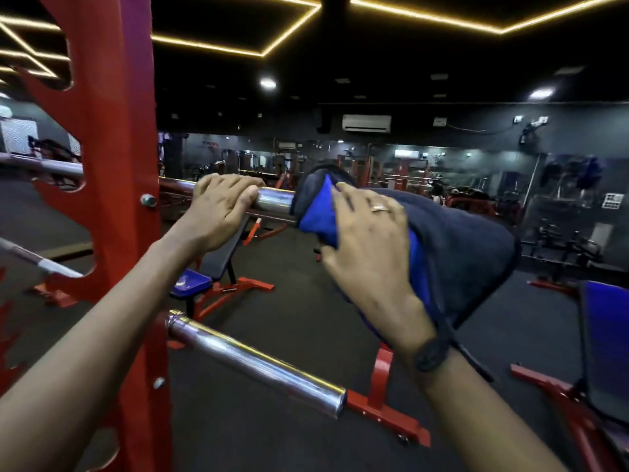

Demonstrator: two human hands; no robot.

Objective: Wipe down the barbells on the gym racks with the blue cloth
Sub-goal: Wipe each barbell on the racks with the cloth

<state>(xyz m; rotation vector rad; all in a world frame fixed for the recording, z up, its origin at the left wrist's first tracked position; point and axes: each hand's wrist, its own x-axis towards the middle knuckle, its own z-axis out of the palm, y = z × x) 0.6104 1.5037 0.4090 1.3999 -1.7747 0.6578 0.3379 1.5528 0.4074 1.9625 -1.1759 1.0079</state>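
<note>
My left hand (221,206) curls round the bar (274,199). Beside it my right hand (367,247) grips the cloth (459,247) over it.

A red rack (112,165) is seen at nine o'clock, its notched upright spanning the view's full height. An upper barbell (274,199) is carried across it, the chrome sleeve projecting toward three o'clock. A lower barbell (255,362) is held beneath, pointing toward four o'clock. A third bar (41,264) is lodged at eight o'clock. The rack is borne by the dark floor (306,301).
</note>
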